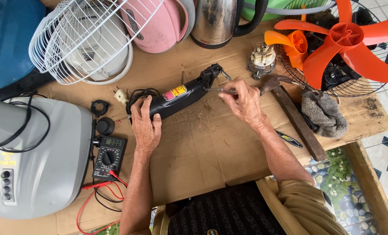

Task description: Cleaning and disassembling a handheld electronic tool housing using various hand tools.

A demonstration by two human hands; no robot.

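Your left hand (145, 126) clamps the black tool body (183, 96) on the worktop (194, 143) while your right hand (245, 102) pinches a screwdriver (218, 90) at its head, mid-unscrewing; keep it seated.

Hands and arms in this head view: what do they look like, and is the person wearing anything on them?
Both hands are bare: no gloves, and no rings or watch that I can make out. The left hand and its forearm are uncovered all the way down to the picture's lower edge. The right hand has a bare forearm too, but an olive-tan sleeve is rolled or pushed up around the elbow.
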